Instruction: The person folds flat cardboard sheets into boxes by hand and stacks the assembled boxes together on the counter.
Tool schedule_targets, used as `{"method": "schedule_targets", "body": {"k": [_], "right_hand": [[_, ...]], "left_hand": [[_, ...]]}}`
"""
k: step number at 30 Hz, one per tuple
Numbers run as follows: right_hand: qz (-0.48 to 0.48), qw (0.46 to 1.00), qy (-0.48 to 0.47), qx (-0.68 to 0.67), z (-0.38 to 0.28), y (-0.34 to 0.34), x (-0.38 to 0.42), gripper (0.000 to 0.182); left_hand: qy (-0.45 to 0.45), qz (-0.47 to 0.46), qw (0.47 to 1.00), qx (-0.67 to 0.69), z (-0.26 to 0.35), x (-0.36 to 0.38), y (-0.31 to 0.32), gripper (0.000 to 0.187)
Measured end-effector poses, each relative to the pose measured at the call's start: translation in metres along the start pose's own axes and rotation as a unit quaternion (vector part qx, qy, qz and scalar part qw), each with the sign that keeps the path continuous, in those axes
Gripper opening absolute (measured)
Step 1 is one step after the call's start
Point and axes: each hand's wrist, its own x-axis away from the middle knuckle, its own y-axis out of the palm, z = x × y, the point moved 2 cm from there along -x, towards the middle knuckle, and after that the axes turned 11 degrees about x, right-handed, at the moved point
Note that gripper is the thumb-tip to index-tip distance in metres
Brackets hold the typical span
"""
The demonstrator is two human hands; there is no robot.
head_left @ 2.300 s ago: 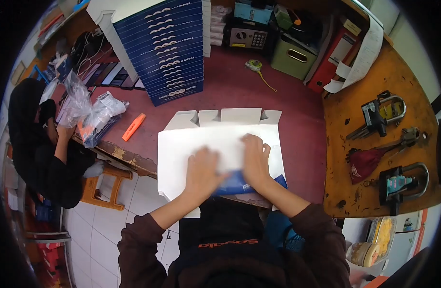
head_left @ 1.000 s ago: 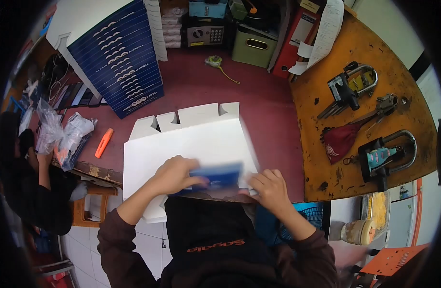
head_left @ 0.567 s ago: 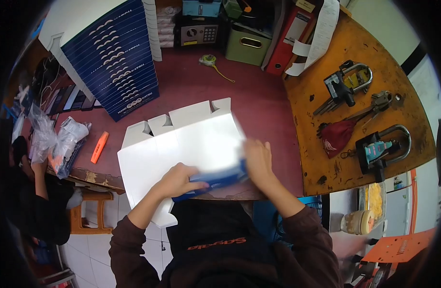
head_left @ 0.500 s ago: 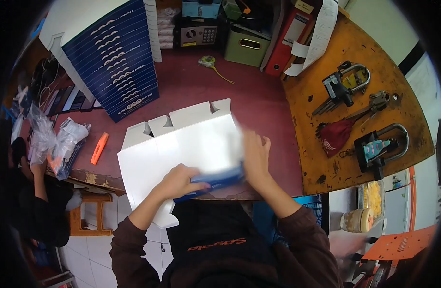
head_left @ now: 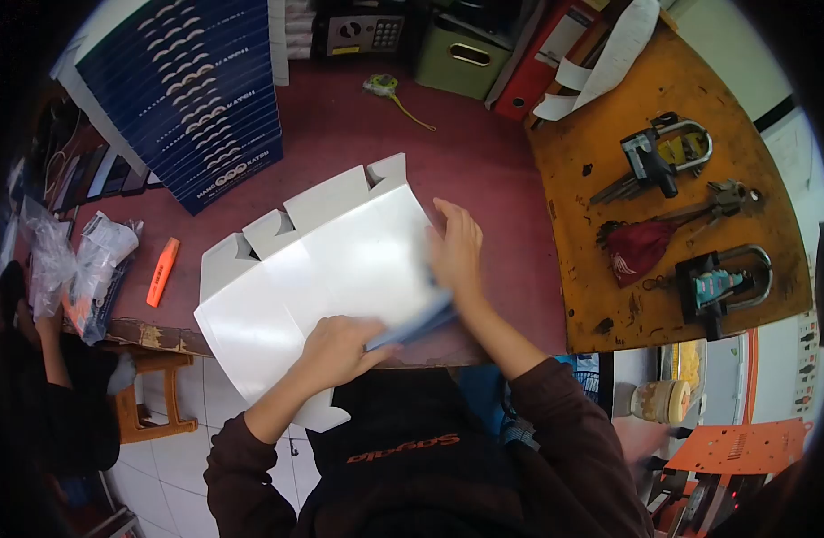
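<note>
A flat, partly folded cardboard box lies white side up, slanting across the front of the desk. Its far edge has notched flaps standing up, and a blurred strip of its blue outer side shows at the near right. My left hand is closed on the box's near edge, thumb toward the blue strip. At the right end of the box, my right hand has its fingers stretched out, touching or right beside the edge; motion blur hides the exact contact.
A tall stack of folded blue boxes stands at the back left. An orange highlighter and plastic-wrapped items lie left. A tape measure sits behind; padlocks and a red pouch lie right. Another person's arm is at far left.
The blue side at the near right has tilted and narrowed in view. My right hand has moved slightly up and left, its fingers now extended. The whole view has shifted a little.
</note>
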Motion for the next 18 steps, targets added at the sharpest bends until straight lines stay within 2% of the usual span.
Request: {"method": "schedule_targets", "body": {"k": [3, 5, 8, 9, 10, 14, 16, 17, 18], "right_hand": [[-0.032, 0.999, -0.018, -0.030, -0.004, -0.002, -0.005, 0.039], [-0.064, 0.997, -0.035, -0.030, -0.005, 0.005, -0.003, 0.043], [-0.092, 0.994, -0.020, 0.054, -0.004, 0.016, -0.006, 0.047], [-0.072, 0.996, -0.028, 0.034, -0.004, 0.017, -0.010, 0.049], [-0.046, 0.998, -0.041, 0.012, -0.007, 0.017, -0.018, 0.050], [-0.069, 0.996, -0.053, -0.007, -0.005, 0.018, -0.019, 0.039], [-0.148, 0.974, -0.045, -0.164, 0.006, 0.014, -0.020, 0.033], [-0.148, 0.974, -0.050, -0.163, 0.013, 0.009, -0.017, 0.033], [-0.140, 0.967, -0.008, -0.214, 0.019, 0.001, -0.009, 0.034]], "left_hand": [[0.040, 0.043, 0.997, -0.048, 0.013, 0.003, -0.003, 0.028], [0.021, 0.056, 0.993, -0.100, 0.019, 0.008, 0.000, 0.030], [0.015, 0.080, 0.989, -0.121, 0.021, 0.008, 0.010, 0.033], [0.004, 0.098, 0.987, -0.131, 0.025, 0.008, 0.009, 0.033], [0.043, 0.133, 0.980, -0.142, 0.023, 0.012, 0.014, 0.033], [0.040, 0.125, 0.978, -0.163, 0.022, 0.013, 0.012, 0.033], [0.050, 0.140, 0.972, -0.180, 0.024, 0.013, 0.013, 0.032], [0.049, 0.145, 0.971, -0.181, 0.023, 0.014, 0.016, 0.032], [0.061, 0.142, 0.962, -0.224, 0.023, 0.017, 0.021, 0.031]]}}
